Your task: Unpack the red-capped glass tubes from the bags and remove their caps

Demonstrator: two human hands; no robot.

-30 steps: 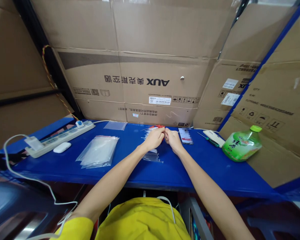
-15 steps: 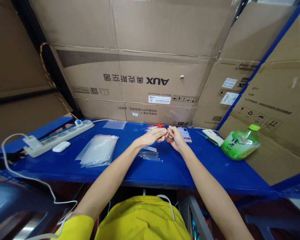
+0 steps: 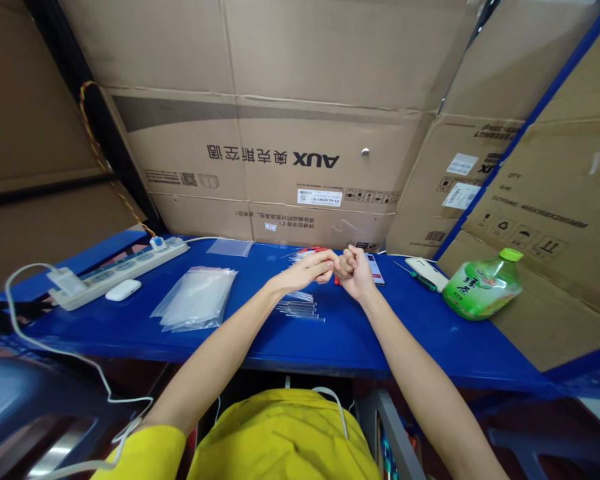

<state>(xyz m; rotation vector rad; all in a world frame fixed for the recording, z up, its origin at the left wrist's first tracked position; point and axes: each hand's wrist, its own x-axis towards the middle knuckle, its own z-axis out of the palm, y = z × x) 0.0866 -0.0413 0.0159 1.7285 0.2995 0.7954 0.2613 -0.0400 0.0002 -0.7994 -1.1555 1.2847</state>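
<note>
My left hand (image 3: 311, 269) and my right hand (image 3: 353, 269) meet just above the middle of the blue table (image 3: 340, 337). Both are closed in a pinch on a small thin piece with a bit of red showing; I cannot make out exactly what it is. Right below my left hand lies a row of clear thin tubes (image 3: 300, 307). Behind the hands sit more such pieces with red tips (image 3: 310, 252).
A stack of clear plastic bags (image 3: 196, 299) lies to the left, a single bag (image 3: 230, 247) behind it. Far left are a power strip (image 3: 120, 270) and a white earbud case (image 3: 123, 289). A phone (image 3: 375, 269), a white tool (image 3: 427, 273) and a green bottle (image 3: 483, 285) are on the right. Cardboard boxes (image 3: 280, 160) wall the back.
Both hands lifted slightly off the table and stayed together. The right hand's fingers curled tighter into a fist-like pinch.
</note>
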